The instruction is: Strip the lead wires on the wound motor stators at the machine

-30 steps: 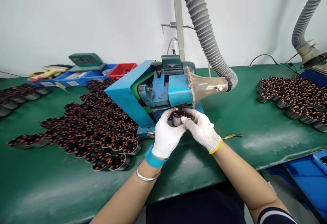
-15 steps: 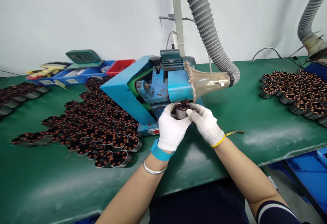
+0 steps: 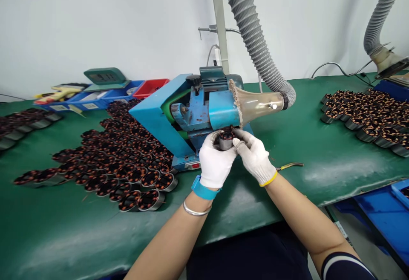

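Observation:
Both white-gloved hands hold one motor stator point(image 3: 226, 142), a short grey metal ring with dark windings on top. My left hand point(image 3: 216, 160) is closed around its left side. On its right side, my right hand point(image 3: 253, 154) grips it with thumb and fingers. The stator sits just below the front of a blue belt-driven machine point(image 3: 223, 109), with its upper edge close under the blue guard. Whether its wires touch anything inside the machine is hidden. A cone-shaped translucent hood point(image 3: 260, 106) joins the guard on the right.
Rows of stators point(image 3: 128, 160) crowd the green table point(image 3: 96, 237) on the left, and another group point(image 3: 367, 118) stands at right. A yellow-handled tool point(image 3: 290, 165) lies near my right wrist. Behind are blue bins point(image 3: 96, 99), a red bin point(image 3: 150, 87) and a grey hose point(image 3: 252, 24).
The view has shifted slightly. Both hands keep hold of the stator at the machine's front, and it appears turned a little, with the right hand's fingers slightly moved.

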`<act>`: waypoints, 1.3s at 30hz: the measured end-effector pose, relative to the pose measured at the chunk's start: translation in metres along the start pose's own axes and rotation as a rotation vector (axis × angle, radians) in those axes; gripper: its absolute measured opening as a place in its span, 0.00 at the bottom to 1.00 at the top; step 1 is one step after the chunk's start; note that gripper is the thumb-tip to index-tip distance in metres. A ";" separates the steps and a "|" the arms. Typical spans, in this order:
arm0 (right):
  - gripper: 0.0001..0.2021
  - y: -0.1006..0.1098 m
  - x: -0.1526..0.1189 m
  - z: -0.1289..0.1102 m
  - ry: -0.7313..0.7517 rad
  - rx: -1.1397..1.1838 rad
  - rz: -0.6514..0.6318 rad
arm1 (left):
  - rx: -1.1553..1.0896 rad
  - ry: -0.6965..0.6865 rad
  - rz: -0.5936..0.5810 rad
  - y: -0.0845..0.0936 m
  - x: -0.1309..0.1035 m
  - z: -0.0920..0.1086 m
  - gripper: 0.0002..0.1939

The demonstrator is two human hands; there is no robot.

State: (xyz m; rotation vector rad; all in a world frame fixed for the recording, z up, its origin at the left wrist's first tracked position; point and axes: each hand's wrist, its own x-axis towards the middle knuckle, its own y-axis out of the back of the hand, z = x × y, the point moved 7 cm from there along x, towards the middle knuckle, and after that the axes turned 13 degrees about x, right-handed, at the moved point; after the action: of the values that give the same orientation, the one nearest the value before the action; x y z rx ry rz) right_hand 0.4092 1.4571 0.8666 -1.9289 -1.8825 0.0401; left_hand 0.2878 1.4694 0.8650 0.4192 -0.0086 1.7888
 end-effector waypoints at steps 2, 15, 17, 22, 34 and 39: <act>0.18 -0.003 0.001 -0.001 -0.022 -0.036 -0.033 | -0.009 0.016 0.013 0.002 0.000 -0.002 0.27; 0.18 -0.007 0.007 0.002 -0.056 0.042 -0.083 | 0.069 -0.004 0.020 0.009 0.002 0.010 0.24; 0.18 -0.008 0.007 0.002 -0.051 0.039 -0.094 | 0.078 0.005 0.034 0.010 0.001 0.010 0.25; 0.19 -0.009 0.008 0.006 -0.090 0.092 -0.064 | 0.099 -0.010 0.026 0.010 0.002 0.011 0.24; 0.18 -0.003 0.005 0.004 -0.104 0.098 0.009 | 0.032 0.003 -0.034 0.003 0.003 0.016 0.23; 0.17 -0.007 0.005 0.001 -0.075 0.061 0.016 | -0.076 0.061 -0.064 0.005 0.003 0.010 0.25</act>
State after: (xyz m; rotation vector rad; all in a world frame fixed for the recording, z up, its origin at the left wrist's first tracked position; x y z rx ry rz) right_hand 0.4026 1.4614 0.8696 -1.9270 -1.8911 0.1752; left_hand 0.2852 1.4685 0.8765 0.3075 -0.0203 1.7313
